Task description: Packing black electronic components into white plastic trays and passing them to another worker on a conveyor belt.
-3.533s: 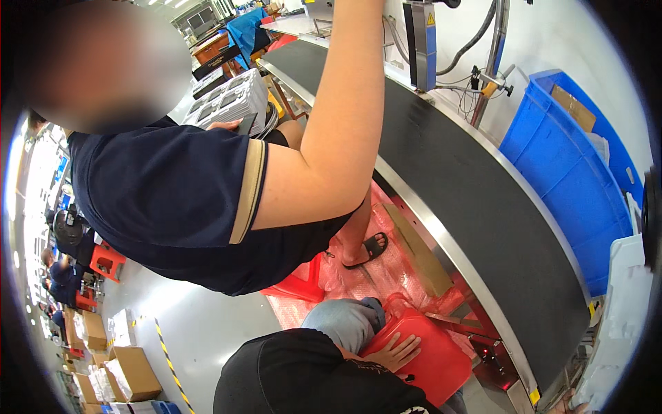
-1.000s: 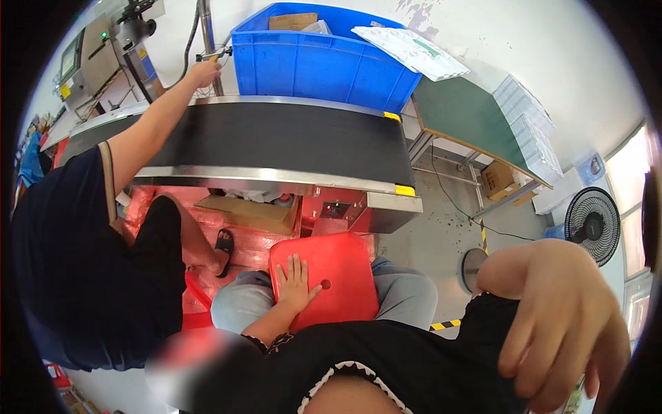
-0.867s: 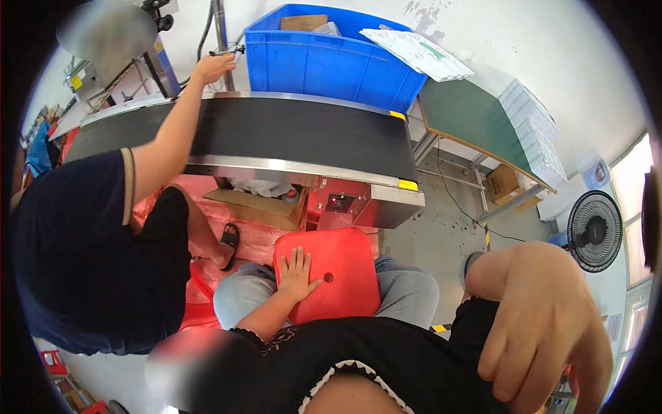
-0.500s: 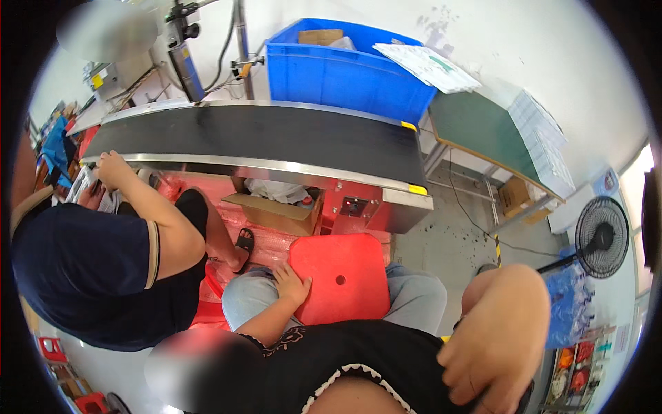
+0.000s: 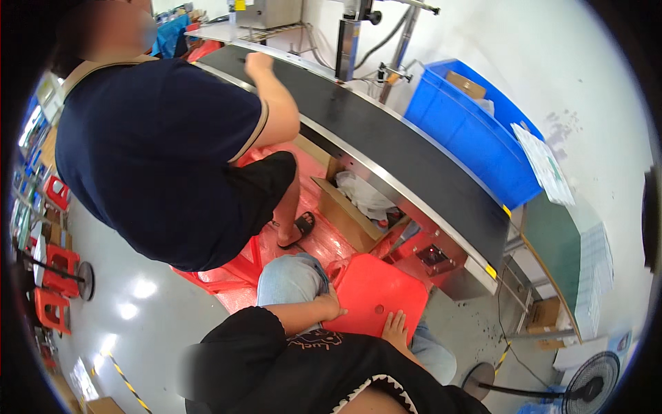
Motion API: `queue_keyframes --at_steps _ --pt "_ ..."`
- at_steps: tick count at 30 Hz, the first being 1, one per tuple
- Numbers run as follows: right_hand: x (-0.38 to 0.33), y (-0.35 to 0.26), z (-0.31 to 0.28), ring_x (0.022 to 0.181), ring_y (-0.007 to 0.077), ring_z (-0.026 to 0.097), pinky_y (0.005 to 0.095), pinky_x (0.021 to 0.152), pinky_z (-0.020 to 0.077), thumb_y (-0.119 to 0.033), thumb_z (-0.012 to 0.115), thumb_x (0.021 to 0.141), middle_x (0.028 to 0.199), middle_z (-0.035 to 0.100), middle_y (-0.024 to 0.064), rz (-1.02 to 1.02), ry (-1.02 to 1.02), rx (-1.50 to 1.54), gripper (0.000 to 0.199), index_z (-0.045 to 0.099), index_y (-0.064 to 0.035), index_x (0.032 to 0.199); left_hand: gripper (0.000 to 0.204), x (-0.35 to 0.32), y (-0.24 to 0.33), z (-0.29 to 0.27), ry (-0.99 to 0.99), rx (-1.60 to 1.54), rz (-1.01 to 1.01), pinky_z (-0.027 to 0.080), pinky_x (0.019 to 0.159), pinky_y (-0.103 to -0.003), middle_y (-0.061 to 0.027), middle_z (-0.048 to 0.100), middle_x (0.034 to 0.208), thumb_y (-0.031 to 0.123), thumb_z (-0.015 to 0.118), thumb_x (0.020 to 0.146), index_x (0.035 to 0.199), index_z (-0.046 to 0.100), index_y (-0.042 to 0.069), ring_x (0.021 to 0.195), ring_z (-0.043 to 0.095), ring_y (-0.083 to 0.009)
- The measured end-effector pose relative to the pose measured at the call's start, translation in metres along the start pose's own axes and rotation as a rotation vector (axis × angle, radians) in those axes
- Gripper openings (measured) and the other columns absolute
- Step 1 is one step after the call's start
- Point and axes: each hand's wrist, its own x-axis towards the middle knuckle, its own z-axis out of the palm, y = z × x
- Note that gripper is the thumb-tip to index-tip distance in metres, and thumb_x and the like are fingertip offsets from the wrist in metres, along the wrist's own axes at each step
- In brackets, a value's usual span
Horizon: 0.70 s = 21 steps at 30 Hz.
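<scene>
Left hand (image 5: pixel 332 304) grasps the flat red plastic stool seat's (image 5: pixel 376 293) near edge; right hand (image 5: pixel 396 329) rests flat, released, on its opposite edge.

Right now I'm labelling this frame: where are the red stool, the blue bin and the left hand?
red stool (image 5: pixel 383 293), head view, seat top.
blue bin (image 5: pixel 463 134), head view, front wall.
left hand (image 5: pixel 330 304), head view, back of hand.

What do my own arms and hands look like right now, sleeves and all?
Both forearms are bare below a black short-sleeved top with a pale line drawing on the chest and a white zigzag trim. The left hand and right hand are bare too: no gloves, rings or watch that can be seen.
</scene>
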Motion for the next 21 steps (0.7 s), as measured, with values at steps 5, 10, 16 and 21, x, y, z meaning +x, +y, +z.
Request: queue_keyframes --at_steps 5,10,16,21 --pt "0.010 -0.006 -0.020 0.129 0.0521 0.017 0.0629 0.093 0.0321 -0.066 0.061 0.065 0.139 0.009 0.0389 0.032 -0.262 0.040 0.113 0.019 0.0110 0.135 0.107 -0.004 -0.010 0.002 -0.002 -0.082 0.018 0.041 0.093 -0.039 -0.0276 0.049 0.122 0.059 0.051 0.081 0.136 -0.008 -0.011 0.110 0.053 -0.0356" --pt "0.008 0.005 0.054 0.128 0.0548 0.016 0.0628 0.092 0.0326 -0.057 0.063 0.068 0.139 0.009 0.0394 0.035 -0.049 -0.304 0.105 0.020 0.0119 0.135 0.109 0.007 -0.012 0.004 -0.025 -0.094 0.087 0.041 0.091 -0.040 -0.0325 0.046 0.121 0.063 0.050 0.079 0.136 -0.004 -0.012 0.109 0.052 -0.0382" --pt "0.008 -0.009 0.043 0.129 0.0541 0.015 0.0621 0.092 0.0320 -0.043 0.052 0.079 0.139 0.008 0.0390 0.098 -0.094 -0.384 0.084 0.021 0.0112 0.135 0.110 0.014 -0.023 0.009 -0.006 -0.150 0.159 0.041 0.092 -0.040 -0.0350 0.046 0.119 0.062 0.053 0.078 0.133 -0.002 -0.016 0.108 0.052 -0.0399" --pt "0.014 -0.015 0.052 0.129 0.0534 0.014 0.0620 0.095 0.0288 -0.046 0.049 0.081 0.140 0.006 0.0393 0.160 0.081 -0.721 0.086 0.017 0.0116 0.136 0.111 0.019 -0.022 0.006 -0.028 -0.118 0.135 0.039 0.095 -0.039 -0.0364 0.040 0.124 0.061 0.054 0.077 0.133 -0.003 -0.015 0.111 0.049 -0.0410"
